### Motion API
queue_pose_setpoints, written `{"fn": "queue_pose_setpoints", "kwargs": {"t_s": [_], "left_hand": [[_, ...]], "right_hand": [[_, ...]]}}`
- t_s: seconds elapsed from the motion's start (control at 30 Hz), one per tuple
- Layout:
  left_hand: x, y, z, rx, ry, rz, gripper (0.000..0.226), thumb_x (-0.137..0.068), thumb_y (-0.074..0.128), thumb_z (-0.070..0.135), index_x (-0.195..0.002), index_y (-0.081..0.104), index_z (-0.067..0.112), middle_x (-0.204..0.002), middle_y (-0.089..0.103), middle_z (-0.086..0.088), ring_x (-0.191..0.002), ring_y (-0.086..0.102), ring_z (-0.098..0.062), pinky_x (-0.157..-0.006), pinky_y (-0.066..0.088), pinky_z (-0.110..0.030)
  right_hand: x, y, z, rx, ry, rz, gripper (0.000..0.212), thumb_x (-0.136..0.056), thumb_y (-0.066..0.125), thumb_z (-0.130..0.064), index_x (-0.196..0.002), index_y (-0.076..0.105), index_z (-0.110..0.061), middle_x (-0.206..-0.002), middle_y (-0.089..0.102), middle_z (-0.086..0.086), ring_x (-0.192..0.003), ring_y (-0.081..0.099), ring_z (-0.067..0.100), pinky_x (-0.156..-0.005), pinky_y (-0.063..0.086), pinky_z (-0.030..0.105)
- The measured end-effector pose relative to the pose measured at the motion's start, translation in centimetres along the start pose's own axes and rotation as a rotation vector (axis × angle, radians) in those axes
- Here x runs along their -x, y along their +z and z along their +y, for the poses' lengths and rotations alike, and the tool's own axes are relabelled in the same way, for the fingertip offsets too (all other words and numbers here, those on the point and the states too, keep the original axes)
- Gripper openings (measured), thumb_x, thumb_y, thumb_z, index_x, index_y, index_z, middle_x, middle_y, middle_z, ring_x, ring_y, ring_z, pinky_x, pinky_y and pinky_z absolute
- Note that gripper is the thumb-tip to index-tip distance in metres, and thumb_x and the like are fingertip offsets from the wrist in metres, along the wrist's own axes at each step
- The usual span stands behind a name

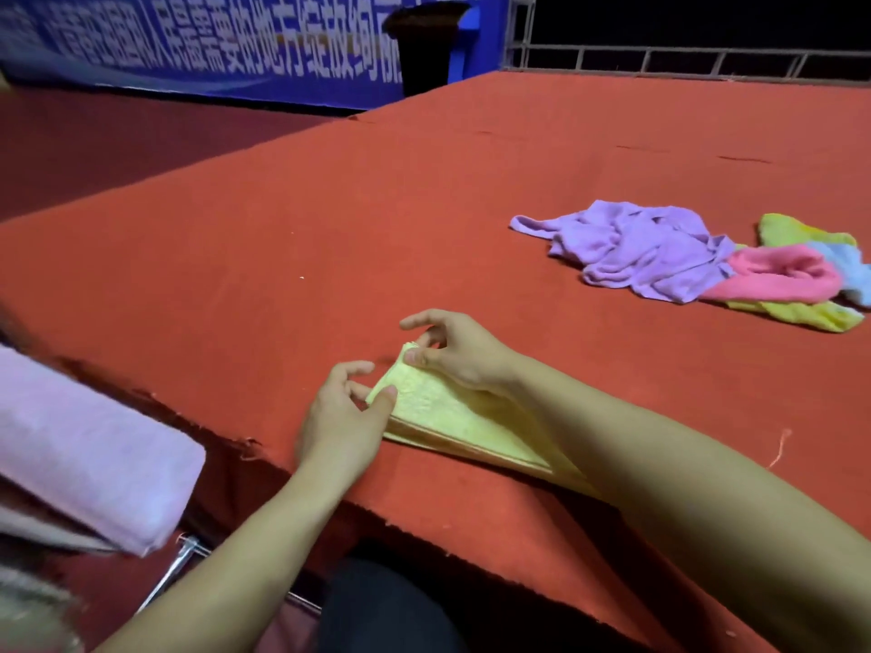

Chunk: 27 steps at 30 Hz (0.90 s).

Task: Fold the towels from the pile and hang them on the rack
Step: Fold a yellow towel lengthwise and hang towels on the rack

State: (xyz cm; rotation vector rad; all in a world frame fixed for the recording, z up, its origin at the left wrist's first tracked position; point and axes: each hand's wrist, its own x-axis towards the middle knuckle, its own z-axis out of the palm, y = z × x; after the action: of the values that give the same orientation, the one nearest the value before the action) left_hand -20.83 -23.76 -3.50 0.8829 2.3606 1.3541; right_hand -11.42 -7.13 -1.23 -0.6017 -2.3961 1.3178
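A folded pale yellow towel lies on the red carpeted platform near its front edge. My left hand pinches the towel's near left corner between thumb and fingers. My right hand pinches the far left corner, lifting it slightly; my right forearm covers the towel's right part. A loose pile of towels, purple, pink, yellow-green and light blue, lies at the right of the platform. A folded pink towel hangs on the metal rack at the lower left, blurred.
A blue banner with white writing and a dark bin stand behind the platform. A metal truss railing runs along the far right. The platform's frayed front edge runs diagonally below my hands. A loose thread lies at the right.
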Motion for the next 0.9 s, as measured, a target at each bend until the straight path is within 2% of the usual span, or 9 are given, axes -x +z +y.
{"fn": "queue_pose_setpoints", "kwargs": {"t_s": [0.17,0.27,0.33,0.4,0.5,0.57,0.67,0.8,0.9], "left_hand": [[-0.7,-0.4,-0.9,-0.192,-0.019,-0.022,0.027,-0.086,0.062,0.046,-0.111,0.051,0.043,-0.087,0.062,0.022,-0.093,0.062,-0.013,-0.084,0.047,-0.037],[-0.2,-0.3,-0.7,-0.402,0.035,-0.033,0.032,-0.088,0.055,0.050,-0.118,0.050,0.042,-0.104,0.058,0.023,-0.108,0.056,-0.015,-0.085,0.045,-0.038],[0.1,-0.2,-0.5,-0.479,0.064,-0.011,0.037,-0.090,0.051,0.051,-0.124,0.048,0.039,-0.118,0.054,0.018,-0.115,0.050,-0.017,-0.086,0.044,-0.039],[0.4,0.0,-0.1,-0.532,0.154,0.057,0.038,-0.091,0.050,0.048,-0.127,0.049,0.035,-0.126,0.050,0.012,-0.115,0.046,-0.019,-0.087,0.043,-0.040],[1.7,1.4,1.7,-0.476,0.378,0.100,0.030,-0.092,0.054,0.039,-0.120,0.056,0.032,-0.123,0.053,0.011,-0.109,0.046,-0.020,-0.089,0.040,-0.038],[3.1,3.3,3.5,-0.437,0.534,0.011,0.022,-0.092,0.056,0.033,-0.113,0.060,0.031,-0.116,0.057,0.013,-0.107,0.049,-0.019,-0.089,0.040,-0.036],[5.3,6.9,6.1,-0.384,0.734,-0.155,0.018,-0.091,0.053,0.029,-0.108,0.062,0.030,-0.113,0.060,0.015,-0.103,0.052,-0.017,-0.089,0.042,-0.035],[7.7,11.8,8.9,-0.394,0.937,-0.421,0.041,-0.093,0.036,0.041,-0.127,0.056,0.028,-0.132,0.056,0.010,-0.123,0.049,-0.017,-0.105,0.038,-0.036],[8.7,14.5,9.9,-0.687,0.924,-0.639,0.057,-0.102,0.027,0.049,-0.153,0.023,0.025,-0.162,0.021,0.006,-0.150,0.014,-0.017,-0.122,0.011,-0.040]], "right_hand": [[-1.3,1.7,0.4,0.123,0.038,-0.019,0.043,-0.088,0.074,-0.021,-0.127,0.057,-0.016,-0.082,0.066,-0.010,-0.072,0.060,0.004,-0.069,0.044,0.017],[-0.8,1.8,0.9,0.325,0.024,0.052,0.046,-0.085,0.075,-0.030,-0.127,0.058,-0.022,-0.093,0.068,-0.012,-0.080,0.058,0.003,-0.077,0.041,0.022],[0.2,1.3,0.7,0.366,-0.002,0.136,0.044,-0.085,0.073,-0.031,-0.126,0.058,-0.025,-0.092,0.067,-0.016,-0.072,0.054,-0.004,-0.078,0.042,0.024],[2.0,0.1,0.5,0.368,-0.029,0.225,0.039,-0.087,0.071,-0.029,-0.124,0.059,-0.025,-0.090,0.066,-0.019,-0.065,0.053,-0.007,-0.074,0.042,0.023],[6.1,-2.6,0.3,0.365,-0.025,0.351,0.030,-0.088,0.068,-0.022,-0.118,0.063,-0.025,-0.085,0.064,-0.020,-0.063,0.055,-0.004,-0.068,0.039,0.015],[9.5,-4.7,0.5,0.380,-0.001,0.424,0.026,-0.088,0.066,-0.017,-0.113,0.066,-0.026,-0.081,0.063,-0.019,-0.063,0.056,-0.001,-0.068,0.040,0.011],[15.0,-7.3,1.6,0.492,0.058,0.472,0.026,-0.088,0.064,-0.014,-0.112,0.068,-0.023,-0.084,0.068,-0.013,-0.071,0.060,0.008,-0.076,0.044,0.023],[20.8,-8.8,4.4,0.661,0.195,0.399,0.042,-0.091,0.049,-0.035,-0.130,0.058,-0.021,-0.119,0.068,-0.002,-0.107,0.061,0.025,-0.096,0.046,0.038],[23.4,-8.8,6.4,0.739,0.309,0.255,0.057,-0.098,0.030,-0.049,-0.148,0.036,-0.023,-0.144,0.052,0.004,-0.134,0.045,0.028,-0.112,0.033,0.045]]}}
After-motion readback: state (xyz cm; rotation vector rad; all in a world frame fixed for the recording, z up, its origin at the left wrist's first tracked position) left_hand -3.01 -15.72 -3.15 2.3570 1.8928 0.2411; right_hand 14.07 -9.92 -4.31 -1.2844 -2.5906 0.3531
